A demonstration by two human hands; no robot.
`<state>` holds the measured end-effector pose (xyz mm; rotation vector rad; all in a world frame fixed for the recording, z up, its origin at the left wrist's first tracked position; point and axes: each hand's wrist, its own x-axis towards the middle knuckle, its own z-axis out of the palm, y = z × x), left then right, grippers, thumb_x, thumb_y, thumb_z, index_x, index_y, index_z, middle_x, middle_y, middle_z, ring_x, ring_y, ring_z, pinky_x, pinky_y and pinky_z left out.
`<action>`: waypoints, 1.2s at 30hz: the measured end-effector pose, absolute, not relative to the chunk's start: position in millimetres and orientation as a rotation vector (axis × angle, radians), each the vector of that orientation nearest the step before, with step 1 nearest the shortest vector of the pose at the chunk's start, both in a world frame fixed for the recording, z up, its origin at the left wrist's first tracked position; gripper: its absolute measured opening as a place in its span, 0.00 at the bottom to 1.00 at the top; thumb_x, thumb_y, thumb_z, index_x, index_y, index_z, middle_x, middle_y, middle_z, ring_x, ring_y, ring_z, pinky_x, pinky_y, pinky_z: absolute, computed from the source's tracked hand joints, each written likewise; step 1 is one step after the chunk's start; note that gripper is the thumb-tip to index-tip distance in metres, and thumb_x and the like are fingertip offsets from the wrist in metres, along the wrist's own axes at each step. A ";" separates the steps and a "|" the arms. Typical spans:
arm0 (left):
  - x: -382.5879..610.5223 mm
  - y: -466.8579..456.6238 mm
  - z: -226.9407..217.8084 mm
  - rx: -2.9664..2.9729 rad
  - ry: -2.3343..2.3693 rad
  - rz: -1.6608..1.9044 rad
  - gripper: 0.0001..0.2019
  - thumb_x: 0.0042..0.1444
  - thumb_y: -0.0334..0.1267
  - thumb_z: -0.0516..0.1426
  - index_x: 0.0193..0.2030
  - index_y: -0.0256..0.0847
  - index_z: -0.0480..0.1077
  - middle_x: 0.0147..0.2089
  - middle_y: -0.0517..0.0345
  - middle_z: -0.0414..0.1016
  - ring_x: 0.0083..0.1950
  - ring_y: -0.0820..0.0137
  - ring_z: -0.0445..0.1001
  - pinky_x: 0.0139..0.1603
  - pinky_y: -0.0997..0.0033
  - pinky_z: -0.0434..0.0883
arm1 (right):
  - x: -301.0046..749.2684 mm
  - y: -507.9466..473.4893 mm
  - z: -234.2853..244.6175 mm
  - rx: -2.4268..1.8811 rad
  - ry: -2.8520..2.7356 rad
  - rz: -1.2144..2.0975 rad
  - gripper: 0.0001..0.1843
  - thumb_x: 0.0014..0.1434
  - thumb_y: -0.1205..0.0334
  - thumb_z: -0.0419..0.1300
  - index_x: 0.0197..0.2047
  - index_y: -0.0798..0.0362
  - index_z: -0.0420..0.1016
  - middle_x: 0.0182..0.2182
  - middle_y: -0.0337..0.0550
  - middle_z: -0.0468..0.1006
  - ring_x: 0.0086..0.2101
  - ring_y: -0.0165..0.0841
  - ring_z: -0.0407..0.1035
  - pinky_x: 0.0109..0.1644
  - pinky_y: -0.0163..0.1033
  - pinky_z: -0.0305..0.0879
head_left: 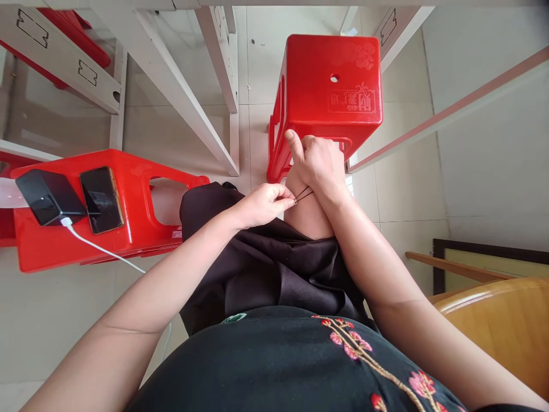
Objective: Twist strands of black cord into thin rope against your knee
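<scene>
Thumb and fingertips of my left hand (268,205) pinch a thin black elastic band (303,195). Its two strands stretch taut across to my right wrist and appear to loop around it. My right hand (321,162) is over my bare knee (306,212), back of the hand up, thumb stretched out away from the other fingers. Those fingers bend downward and are mostly hidden; nothing shows in them. Dark skirt fabric (274,263) covers my lap beneath both forearms.
A red plastic stool (330,63) stands just ahead of my right hand. On the left, another red stool (141,171) carries a phone (102,199) and a black device (49,197) with a white cable (98,249). White table legs (184,91) rise ahead; a wooden chair (501,326) is at right.
</scene>
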<state>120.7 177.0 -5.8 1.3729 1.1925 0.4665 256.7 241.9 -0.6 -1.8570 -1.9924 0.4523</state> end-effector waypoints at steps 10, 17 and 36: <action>136.3 168.5 7.6 1.347 1.304 0.508 0.10 0.52 0.42 0.55 0.31 0.36 0.70 0.28 0.58 0.72 0.30 0.73 0.68 0.33 0.72 0.66 | 293.8 223.7 6.2 -1.328 -1.830 0.650 0.20 0.64 0.49 0.46 0.40 0.54 0.72 0.36 0.45 0.77 0.38 0.32 0.70 0.45 0.40 0.65; 161.0 157.1 31.5 1.559 1.314 0.545 0.08 0.53 0.37 0.54 0.31 0.36 0.71 0.32 0.56 0.76 0.33 0.71 0.71 0.36 0.74 0.67 | 341.1 174.0 23.2 -1.154 -2.080 1.311 0.15 0.58 0.55 0.56 0.44 0.52 0.75 0.35 0.41 0.80 0.35 0.31 0.72 0.39 0.35 0.67; 181.1 73.9 18.8 1.496 1.069 0.085 0.07 0.46 0.34 0.53 0.24 0.38 0.71 0.25 0.59 0.75 0.27 0.73 0.70 0.28 0.75 0.64 | 386.1 56.4 13.0 -1.486 -2.359 1.308 0.14 0.62 0.59 0.47 0.28 0.51 0.68 0.24 0.41 0.71 0.26 0.31 0.66 0.30 0.36 0.62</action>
